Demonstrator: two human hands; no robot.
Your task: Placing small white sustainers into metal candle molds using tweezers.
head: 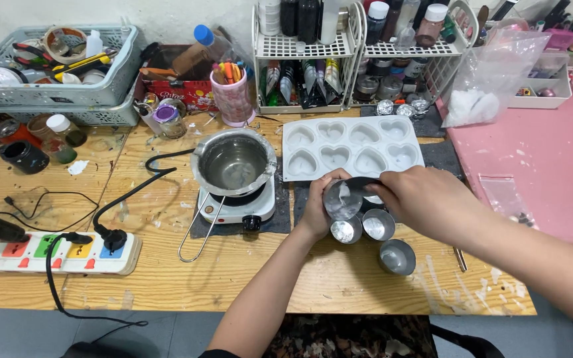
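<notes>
Your left hand [318,211] has its grip closed around a small round metal tin [343,199], tilted on its side just near of the white heart-shaped silicone mould [351,146]. Your right hand [426,199] pinches the tin's far rim from the right. Three more metal tins [371,233] stand on the wooden surface [167,265] just below your hands. To the left, a steel melting pot [233,161] sits on a small white hot plate [237,207].
</notes>
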